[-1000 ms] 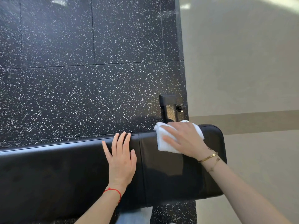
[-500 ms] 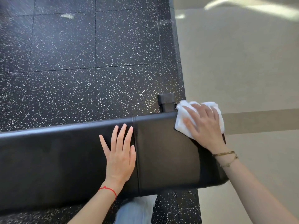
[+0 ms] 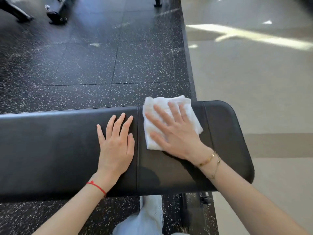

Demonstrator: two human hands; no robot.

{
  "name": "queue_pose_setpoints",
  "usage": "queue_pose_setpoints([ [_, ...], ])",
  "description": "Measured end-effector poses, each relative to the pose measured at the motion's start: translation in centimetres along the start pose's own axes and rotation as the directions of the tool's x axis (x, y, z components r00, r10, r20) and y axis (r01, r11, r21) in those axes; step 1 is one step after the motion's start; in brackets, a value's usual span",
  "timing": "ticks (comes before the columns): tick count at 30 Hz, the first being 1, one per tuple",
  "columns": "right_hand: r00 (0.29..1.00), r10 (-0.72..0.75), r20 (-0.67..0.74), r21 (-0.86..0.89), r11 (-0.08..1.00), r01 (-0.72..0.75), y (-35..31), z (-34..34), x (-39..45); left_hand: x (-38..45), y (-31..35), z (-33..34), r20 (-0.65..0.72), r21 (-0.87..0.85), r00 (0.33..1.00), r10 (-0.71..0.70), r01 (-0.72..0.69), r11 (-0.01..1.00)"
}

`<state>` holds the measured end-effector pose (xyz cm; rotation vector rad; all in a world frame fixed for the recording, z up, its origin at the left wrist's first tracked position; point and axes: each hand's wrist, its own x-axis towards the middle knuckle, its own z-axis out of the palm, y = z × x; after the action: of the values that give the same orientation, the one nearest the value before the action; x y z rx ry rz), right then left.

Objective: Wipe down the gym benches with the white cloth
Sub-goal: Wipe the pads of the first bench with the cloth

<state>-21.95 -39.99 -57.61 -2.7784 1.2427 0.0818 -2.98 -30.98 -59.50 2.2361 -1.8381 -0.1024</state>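
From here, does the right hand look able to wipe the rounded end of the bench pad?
Probably yes. The right hand presses the white cloth flat beside the rounded end, and nothing lies between them.

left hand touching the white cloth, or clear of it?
Apart. The head view shows bare black bench pad and the seam between the left hand and the white cloth.

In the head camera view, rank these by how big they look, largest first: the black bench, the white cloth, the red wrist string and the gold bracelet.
1. Black bench, by far the largest.
2. White cloth, partly hidden under the right hand.
3 and 4. Gold bracelet and red wrist string: both thin bands that look about alike, so I won't rank them.
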Motion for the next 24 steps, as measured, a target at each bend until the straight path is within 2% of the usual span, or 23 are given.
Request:
queue_pose_setpoints([
  [4,0.992,-0.124,-0.029,0.063,0.990,0.126,0.8,1.0,-6.1,0.0,-0.5,0.3,-0.038,-0.024,0.999,0.018,-0.019,1.000],
  [7,0.999,-0.029,-0.036,0.060,0.998,0.031,3.7,1.0,-7.3,-0.1,-1.1,0.6,-0.062,-0.044,0.997,0.033,-0.036,0.998],
  [10,0.993,0.101,-0.059,0.079,0.992,-0.096,5.7,-0.1,-4.7,-0.2,-1.4,1.0,-0.078,-0.049,0.996,0.030,-0.034,0.998],
  [13,0.988,0.124,-0.091,0.084,0.990,-0.116,5.0,-0.1,-3.5,-0.1,-1.4,1.0,-0.075,-0.069,0.997,0.016,-0.021,0.997],
  [16,0.993,0.081,-0.090,0.053,0.996,-0.077,2.7,1.0,-5.7,-0.9,-1.5,0.7,-0.061,-0.099,0.998,-0.008,0.002,0.995],
  [19,0.993,-0.023,-0.113,0.044,0.999,0.028,0.5,1.8,-10.4,-3.4,-1.4,0.3,-0.096,-0.106,0.995,-0.023,0.013,0.994],
  [24,0.949,-0.133,-0.287,-0.168,0.982,0.087,3.1,3.5,-17.1,-6.9,-2.1,0.1,-0.250,-0.107,0.968,0.003,-0.031,0.994],
])
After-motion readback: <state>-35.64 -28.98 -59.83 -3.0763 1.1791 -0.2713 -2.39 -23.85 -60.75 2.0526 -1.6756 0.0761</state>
